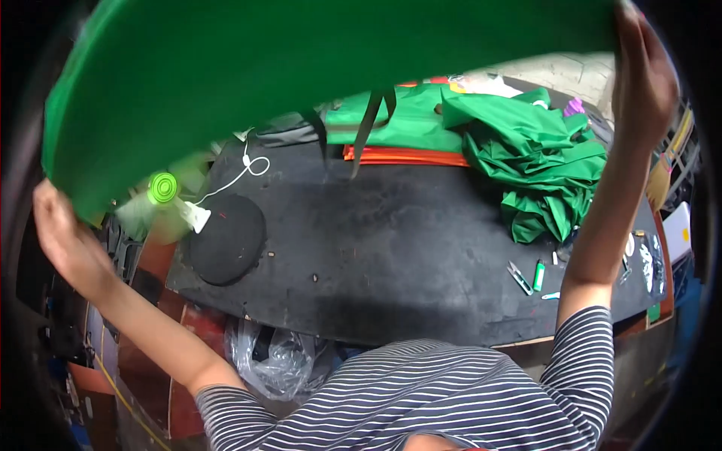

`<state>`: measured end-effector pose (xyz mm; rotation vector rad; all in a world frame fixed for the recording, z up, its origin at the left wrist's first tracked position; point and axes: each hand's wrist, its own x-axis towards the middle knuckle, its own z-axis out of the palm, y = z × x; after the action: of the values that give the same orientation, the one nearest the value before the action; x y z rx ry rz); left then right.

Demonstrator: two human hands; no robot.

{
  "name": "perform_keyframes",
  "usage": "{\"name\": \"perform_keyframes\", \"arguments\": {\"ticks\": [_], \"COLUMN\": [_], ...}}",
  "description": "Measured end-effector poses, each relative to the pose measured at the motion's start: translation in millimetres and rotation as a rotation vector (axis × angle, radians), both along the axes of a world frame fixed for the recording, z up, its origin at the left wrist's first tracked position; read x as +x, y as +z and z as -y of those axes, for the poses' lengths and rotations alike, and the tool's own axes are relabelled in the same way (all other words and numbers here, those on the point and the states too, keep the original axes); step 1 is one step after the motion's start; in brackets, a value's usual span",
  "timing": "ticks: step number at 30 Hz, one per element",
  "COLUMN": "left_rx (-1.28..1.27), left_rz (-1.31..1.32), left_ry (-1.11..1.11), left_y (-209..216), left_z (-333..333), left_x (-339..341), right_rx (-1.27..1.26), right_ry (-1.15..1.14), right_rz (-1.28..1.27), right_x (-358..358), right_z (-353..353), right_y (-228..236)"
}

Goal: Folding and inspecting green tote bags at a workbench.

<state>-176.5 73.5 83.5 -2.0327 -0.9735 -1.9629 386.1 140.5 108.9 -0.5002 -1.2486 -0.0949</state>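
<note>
A large piece of green fabric (248, 60) is stretched up across the top of the view, raised above the table. At its lower left corner my left hand (69, 233) is closed on the edge, slightly smeared by motion. My right hand (647, 75) grips the opposite edge at the upper right, arm raised high. Dark straps (368, 124) hang below the fabric; I cannot tell for sure whether they are joined to it. Beyond them, folded green fabric (414, 120) lies on orange folded material (410, 156), beside a crumpled green fabric heap (534, 165).
The black table (376, 240) carries a round black disc (229, 240) and a white cord (241, 173) at left. Thread snips (519, 278) and a green lighter (539, 276) lie at right. A clear plastic bag (274, 357) hangs at the near edge. A bright green round object (162, 188) stands left.
</note>
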Motion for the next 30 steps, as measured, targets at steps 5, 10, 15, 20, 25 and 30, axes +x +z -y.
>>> {"name": "perform_keyframes", "arguments": {"ticks": [5,10,15,20,25,30], "left_rx": [-0.655,-1.227,-1.229,-1.143,-1.06,-0.938], "left_rz": [-0.146,0.193,0.131,0.102,-0.198,0.056], "left_ry": [0.176,-0.152,-0.239,-0.284,-0.171,-0.083], "left_y": [-198,-346,-337,-332,-304,-324], "left_z": [31,56,39,19,13,15], "left_x": [58,70,77,83,90,64], "right_rx": [-0.597,-1.468,-1.257,-1.219,-1.279,-1.21], "right_ry": [-0.216,0.075,0.116,0.147,0.166,0.164], "right_rz": [0.532,0.43,0.358,0.52,0.584,0.363], "right_x": [-25,-9,-12,-23,-16,4], "right_z": [68,103,94,79,70,75], "right_y": [-195,-346,-342,-315,-320,-344]}}
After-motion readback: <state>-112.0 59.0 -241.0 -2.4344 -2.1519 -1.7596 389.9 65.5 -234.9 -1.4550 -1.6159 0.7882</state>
